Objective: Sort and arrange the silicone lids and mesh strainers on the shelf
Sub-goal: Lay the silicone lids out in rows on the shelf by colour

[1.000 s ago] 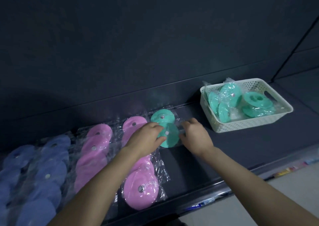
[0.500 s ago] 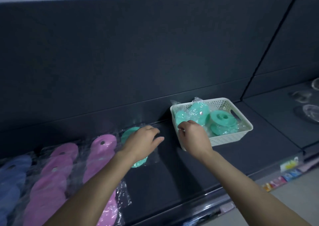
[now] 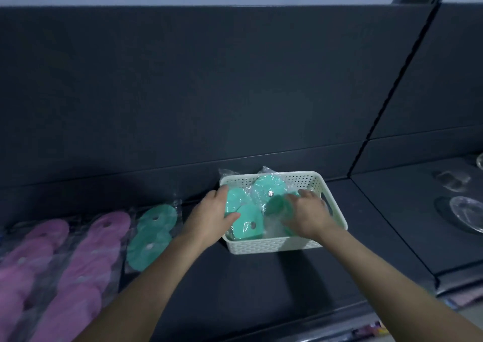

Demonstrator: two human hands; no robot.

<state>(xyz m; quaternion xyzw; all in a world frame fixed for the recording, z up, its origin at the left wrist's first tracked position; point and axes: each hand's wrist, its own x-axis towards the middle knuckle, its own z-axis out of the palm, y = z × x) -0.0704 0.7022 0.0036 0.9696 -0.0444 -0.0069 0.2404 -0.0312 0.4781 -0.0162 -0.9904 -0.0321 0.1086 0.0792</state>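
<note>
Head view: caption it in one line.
Left hand and right hand reach into the white basket of teal lids, beside shelved pink lids.

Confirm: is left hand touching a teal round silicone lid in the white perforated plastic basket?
Touching. Head view: left hand pinches the teal round silicone lid at the white perforated plastic basket's left end, thumb over its face.

Nothing here can be read. The only printed matter is a coloured label strip [image 3: 371, 329] along the front edge of the shelf [image 3: 261, 289], toward its right corner, and its marks are too blurred to make out.
</note>
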